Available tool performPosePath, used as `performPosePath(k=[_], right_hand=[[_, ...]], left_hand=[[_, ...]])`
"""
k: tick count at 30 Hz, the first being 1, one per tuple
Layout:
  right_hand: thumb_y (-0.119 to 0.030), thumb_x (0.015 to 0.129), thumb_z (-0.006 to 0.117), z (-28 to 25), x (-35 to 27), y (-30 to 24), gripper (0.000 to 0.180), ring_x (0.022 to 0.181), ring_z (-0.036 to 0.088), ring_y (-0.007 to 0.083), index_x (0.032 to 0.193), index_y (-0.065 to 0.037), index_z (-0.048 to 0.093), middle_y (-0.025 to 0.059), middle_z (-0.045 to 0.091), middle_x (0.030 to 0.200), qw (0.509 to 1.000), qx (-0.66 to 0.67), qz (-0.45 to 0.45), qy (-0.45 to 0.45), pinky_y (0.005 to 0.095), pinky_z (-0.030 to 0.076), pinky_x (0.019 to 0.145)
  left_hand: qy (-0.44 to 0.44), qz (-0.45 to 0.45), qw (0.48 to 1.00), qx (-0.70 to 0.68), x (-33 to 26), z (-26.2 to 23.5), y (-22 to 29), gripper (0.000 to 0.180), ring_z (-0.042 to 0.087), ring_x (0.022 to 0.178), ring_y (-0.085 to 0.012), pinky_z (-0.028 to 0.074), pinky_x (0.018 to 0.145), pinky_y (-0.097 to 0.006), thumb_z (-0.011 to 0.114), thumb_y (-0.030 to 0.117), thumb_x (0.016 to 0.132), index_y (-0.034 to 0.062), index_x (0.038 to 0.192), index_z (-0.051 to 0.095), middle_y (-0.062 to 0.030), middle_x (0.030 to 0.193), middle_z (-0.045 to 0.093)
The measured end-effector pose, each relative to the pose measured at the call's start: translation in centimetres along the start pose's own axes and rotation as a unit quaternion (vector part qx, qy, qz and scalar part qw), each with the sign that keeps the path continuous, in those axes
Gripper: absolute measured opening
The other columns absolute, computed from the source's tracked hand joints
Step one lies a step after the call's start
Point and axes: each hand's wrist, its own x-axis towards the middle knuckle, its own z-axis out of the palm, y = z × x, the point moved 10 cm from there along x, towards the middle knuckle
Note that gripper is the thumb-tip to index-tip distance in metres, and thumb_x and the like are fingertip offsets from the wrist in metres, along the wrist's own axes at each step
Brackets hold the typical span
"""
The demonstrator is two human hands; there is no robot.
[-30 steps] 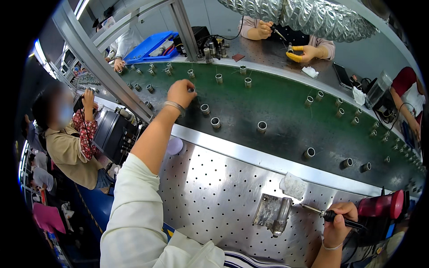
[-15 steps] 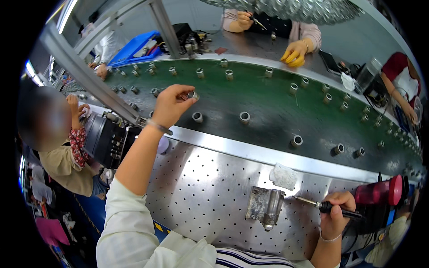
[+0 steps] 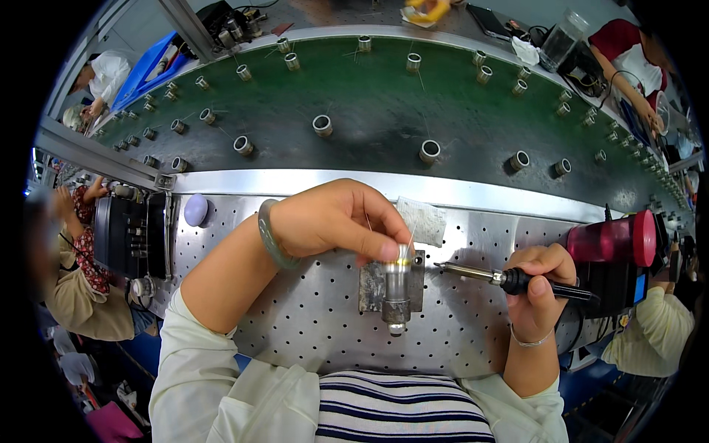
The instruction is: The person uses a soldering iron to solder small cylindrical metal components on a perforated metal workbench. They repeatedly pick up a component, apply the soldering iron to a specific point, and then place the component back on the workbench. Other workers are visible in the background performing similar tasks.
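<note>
My left hand [image 3: 336, 221] is closed in a pinch on a small metal sleeve [image 3: 402, 255] with a yellowish band and thin wires, largely hidden by the fingers. It is at the far end of a metal fixture [image 3: 396, 288], a worn plate with a round rod across it. I cannot tell whether the sleeve is fitted onto the rod. My right hand [image 3: 540, 288] grips a soldering iron [image 3: 509, 280] by its black handle. The tip points left, a little right of the fixture and apart from it.
Beyond the perforated metal bench [image 3: 310, 325] runs a green conveyor belt [image 3: 369, 96] with several upright metal sleeves. A white cloth pad [image 3: 421, 221] lies behind the fixture. At right stands a red container [image 3: 613, 238], at left a purple egg-shaped object [image 3: 196, 210]. Co-workers sit around.
My left hand has come from over the belt down to the fixture, bringing the sleeve. My right hand still holds the soldering iron. The view has tilted down.
</note>
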Motion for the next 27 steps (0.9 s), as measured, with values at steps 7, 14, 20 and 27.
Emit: performPosePath(k=[7,14,20,27], right_hand=[[-0.003,0.075,0.069,1.3,-0.4,-0.1,0.017,0.049,0.054,0.0138,0.083,0.005,0.057,0.0112,0.058,0.067,0.999,0.019,0.0,-0.048,0.0224,0.045,0.046],[-0.001,0.072,0.071,2.3,-0.5,0.1,0.019,0.05,0.057,0.0167,0.084,0.005,0.058,0.013,0.061,0.066,0.996,0.003,-0.004,-0.092,0.024,0.044,0.045],[-0.001,0.071,0.073,2.5,-0.3,0.2,0.021,0.05,0.057,0.0167,0.084,0.005,0.058,0.0125,0.061,0.066,0.995,-0.01,-0.014,-0.099,0.0242,0.043,0.046],[0.001,0.07,0.072,2.5,-0.4,0.2,0.023,0.048,0.055,0.0166,0.087,0.005,0.057,0.0121,0.06,0.066,0.993,-0.015,-0.025,-0.117,0.0247,0.042,0.045]], left_hand=[[0.006,0.031,0.995,-0.099,-0.8,1.8,-0.3,0.062,0.052,0.1,-0.0124,0.046,0.075,-0.022,0.08,0.014,0.068,-0.0016,0.122,0.055,-0.0086,0.109,0.057],[0.08,0.128,0.987,-0.055,-1.2,1.6,0.6,0.042,0.056,0.097,-0.0183,0.046,0.08,-0.025,0.077,-0.003,0.064,-0.0004,0.104,0.065,-0.0115,0.107,0.057],[0.061,0.195,0.979,-0.013,-1.5,1.5,1.1,0.019,0.053,0.098,-0.0146,0.051,0.074,-0.023,0.074,-0.004,0.069,0.0037,0.086,0.068,-0.0092,0.108,0.056],[0.088,0.185,0.979,-0.008,-1.6,1.3,1.1,0.018,0.057,0.095,-0.0228,0.046,0.088,-0.033,0.076,-0.008,0.063,0.0033,0.074,0.068,-0.0167,0.106,0.056]])
